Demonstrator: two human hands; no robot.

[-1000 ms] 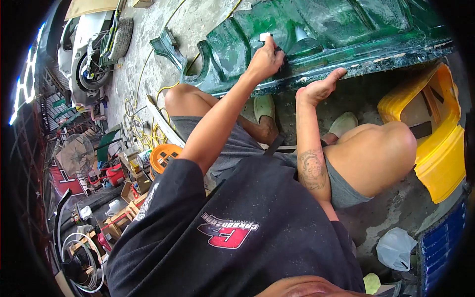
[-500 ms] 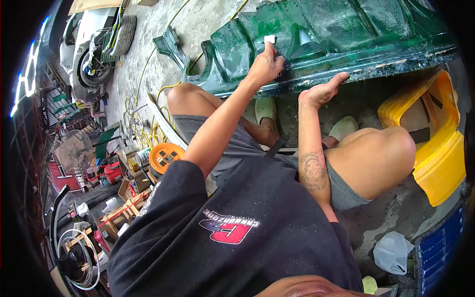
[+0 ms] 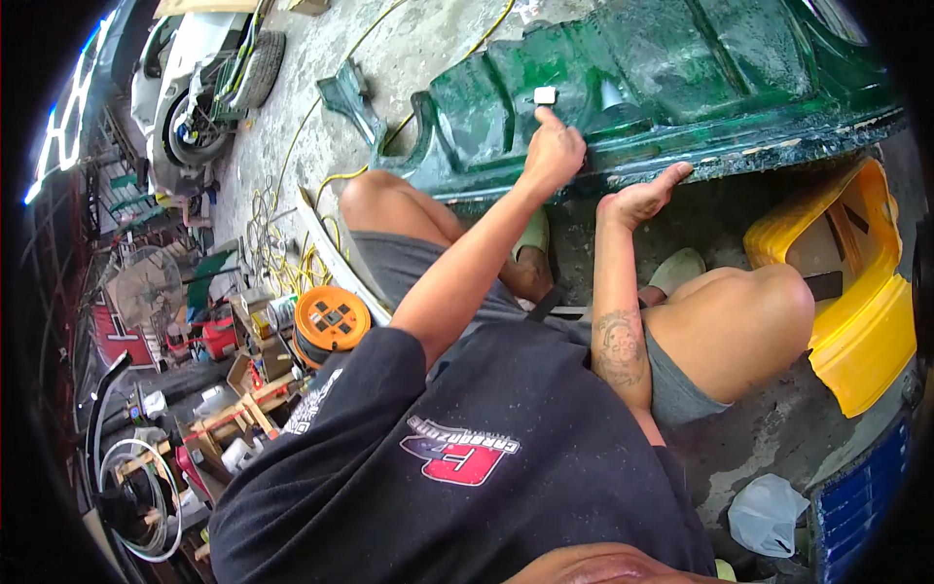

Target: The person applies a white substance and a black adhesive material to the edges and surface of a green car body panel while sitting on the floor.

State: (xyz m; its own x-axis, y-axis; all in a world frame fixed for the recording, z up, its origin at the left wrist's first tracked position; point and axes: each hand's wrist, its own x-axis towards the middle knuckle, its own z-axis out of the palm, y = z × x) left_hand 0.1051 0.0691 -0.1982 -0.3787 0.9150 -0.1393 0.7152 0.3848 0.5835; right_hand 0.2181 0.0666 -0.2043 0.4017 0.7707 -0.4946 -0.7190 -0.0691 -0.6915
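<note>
Reaching over the glossy green, ribbed panel (image 3: 671,78), the left hand (image 3: 556,156) is curled, one digit extended to the small white rectangular block (image 3: 545,95) on the panel's face — pinching or not, I can't tell. The right hand (image 3: 640,199) meets its near edge, presumably steadying it — fingers mostly hidden.

Panel (image 3: 671,88) in frnt, tyre (image 3: 263,70) far L, cable reel (image 3: 332,318) nearer L, bag (image 3: 767,516) to R
</note>
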